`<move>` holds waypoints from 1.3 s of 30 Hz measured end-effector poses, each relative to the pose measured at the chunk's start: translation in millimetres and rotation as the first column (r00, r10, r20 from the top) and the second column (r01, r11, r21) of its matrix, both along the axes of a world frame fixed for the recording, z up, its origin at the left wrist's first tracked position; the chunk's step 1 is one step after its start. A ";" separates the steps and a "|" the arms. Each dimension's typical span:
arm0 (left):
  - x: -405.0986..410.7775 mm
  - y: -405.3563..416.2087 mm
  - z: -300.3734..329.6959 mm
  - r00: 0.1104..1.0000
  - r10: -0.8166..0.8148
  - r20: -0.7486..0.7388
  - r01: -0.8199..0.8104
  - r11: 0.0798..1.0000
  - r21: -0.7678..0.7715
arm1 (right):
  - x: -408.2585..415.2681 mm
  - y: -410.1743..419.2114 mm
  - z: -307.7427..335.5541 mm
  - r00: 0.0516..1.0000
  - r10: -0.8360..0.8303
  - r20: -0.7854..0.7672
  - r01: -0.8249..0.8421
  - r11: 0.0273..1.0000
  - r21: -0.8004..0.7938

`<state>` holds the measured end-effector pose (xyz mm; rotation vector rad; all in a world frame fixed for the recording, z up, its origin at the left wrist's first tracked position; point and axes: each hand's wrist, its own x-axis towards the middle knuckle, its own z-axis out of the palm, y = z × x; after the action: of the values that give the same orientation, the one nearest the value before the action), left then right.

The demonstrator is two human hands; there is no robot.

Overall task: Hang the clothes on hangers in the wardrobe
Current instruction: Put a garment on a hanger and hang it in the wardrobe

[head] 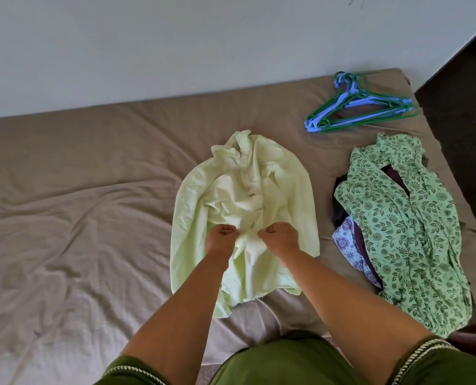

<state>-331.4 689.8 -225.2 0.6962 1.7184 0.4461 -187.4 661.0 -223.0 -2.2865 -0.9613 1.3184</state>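
- Nearest the camera, two bare forearms reach out from olive-green sleeves over the bed (78, 218), which is covered by a creased taupe sheet.
- The left hand (222, 240) and right hand (281, 237) meet close together at the front placket of a pale green button-up shirt (242, 201); the fingers of both are curled and pinch the fabric at its middle, seemingly working a button.
- The shirt lies crumpled on the bed, collar away from the person, sleeves folded under.
- To the right, just beside it, is a heap of clothes topped by a green leaf-print garment (406, 226), with a purple-flowered piece (348, 245) and dark cloth beneath.
- Farther back, near the wall, a tangled bunch of green and blue plastic hangers (362, 104) lies well apart from the shirt.
- Risks, as I judge them: a fully buttoned collar could make it hard to slip a hanger inside; pulling one hanger may drag the tangled bunch along; the heap sits near the bed's right edge and could slide off.
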 end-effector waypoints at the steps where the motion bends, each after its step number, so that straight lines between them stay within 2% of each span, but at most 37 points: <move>1: -2.5 -0.4 6.4 0.998 -0.004 -0.069 0.008 0.998 0.061 | 2.9 1.0 8.2 0.993 0.003 0.115 -0.006 1.000 0.024; 3: -5.9 -4.5 19.6 0.993 -0.041 -0.109 0.054 0.990 0.126 | 5.8 4.5 20.1 0.986 0.028 0.167 -0.036 0.998 0.044; 4: -5.8 -7.6 26.8 0.992 -0.061 -0.109 0.076 0.987 0.143 | 4.5 7.0 25.4 0.990 0.071 0.125 -0.076 0.997 0.034; 6: -3.4 -13.7 36.9 0.993 -0.066 -0.093 0.080 0.984 0.158 | -4.4 9.4 34.1 0.987 0.137 -0.079 -0.137 0.991 0.011; 7: -1.8 -15.7 40.4 0.995 -0.049 -0.081 0.062 0.985 0.159 | -9.9 8.9 37.2 0.974 0.115 -0.194 -0.115 0.993 0.013; 9: 1.7 -16.6 45.6 0.999 0.017 -0.044 -0.010 0.988 0.153 | -15.6 6.8 40.9 0.953 0.056 -0.297 -0.057 0.998 0.006; 14: 8.6 -17.8 51.4 0.999 0.015 -0.038 -0.009 0.989 0.146 | -10.7 1.6 38.5 0.946 -0.038 -0.322 0.049 0.998 0.026; 18: 13.0 -19.8 52.6 0.997 0.062 0.047 -0.067 0.991 0.117 | -8.2 -0.9 40.6 0.941 -0.052 -0.335 0.067 0.997 0.035; 23: 14.8 -18.8 50.7 0.992 0.102 0.079 -0.112 0.986 0.123 | -9.2 -1.7 39.1 0.845 -0.197 -0.497 0.225 0.974 -0.003; 30: 19.0 -14.6 50.7 0.987 -0.115 -0.116 0.135 0.973 0.187 | -5.4 -8.0 40.1 0.821 -0.247 -0.515 0.289 0.957 0.002; 36: 19.9 -9.2 51.0 0.968 -0.233 -0.092 0.245 0.958 0.151 | -1.5 -12.5 42.5 0.795 -0.287 -0.534 0.353 0.935 0.024; 39: 21.8 -7.8 48.9 0.975 -0.220 -0.044 0.223 0.971 0.091 | -0.1 -12.0 40.2 0.798 -0.304 -0.521 0.378 0.925 0.040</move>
<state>-309.7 682.0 -176.3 0.9585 1.6354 0.3634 -187.5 648.9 -182.8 -1.7493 -0.4174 1.5135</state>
